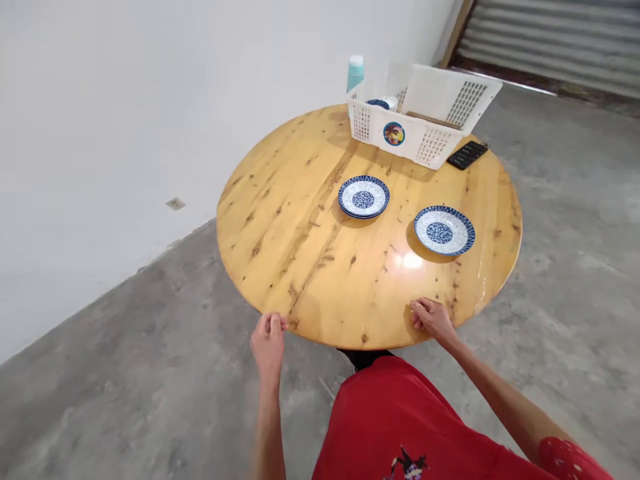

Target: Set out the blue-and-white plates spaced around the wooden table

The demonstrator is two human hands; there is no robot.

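We rest our left hand [269,339] loosely curled at the near rim of the round table [300,247], holding nothing; our right hand [433,319] lies curled on top, empty. Two blue plates [363,197] [444,230] sit well apart, beyond reach.

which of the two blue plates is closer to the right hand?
The plate on the right, single, near the table's right edge. The other plate sits toward the centre, nearer the basket. Right hand rests below it.
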